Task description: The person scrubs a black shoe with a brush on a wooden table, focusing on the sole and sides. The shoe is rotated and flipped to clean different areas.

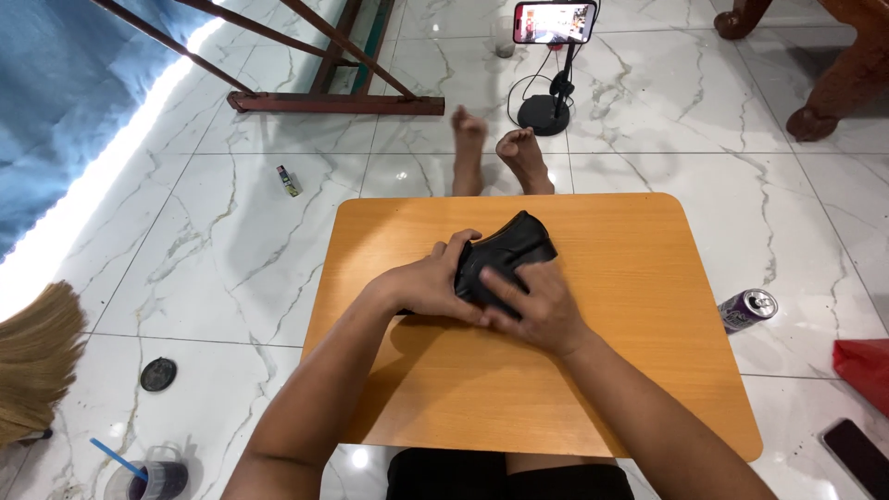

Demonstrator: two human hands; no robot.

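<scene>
A black leather shoe (515,246) lies on its side near the middle of a low orange wooden table (639,306). My left hand (428,285) grips the near end of the shoe from the left, fingers curled over its top. My right hand (535,306) presses on the shoe from the right, fingers spread across its side. The near part of the shoe is hidden under both hands. My bare feet (500,153) stick out beyond the table's far edge.
A phone on a black stand (553,56) faces me on the marble floor. A purple can (746,309) lies right of the table, near a red bag (866,370) and a dark phone (859,456). A broom (32,361), a cup with a straw (153,477) and a metal frame (333,93) are at the left.
</scene>
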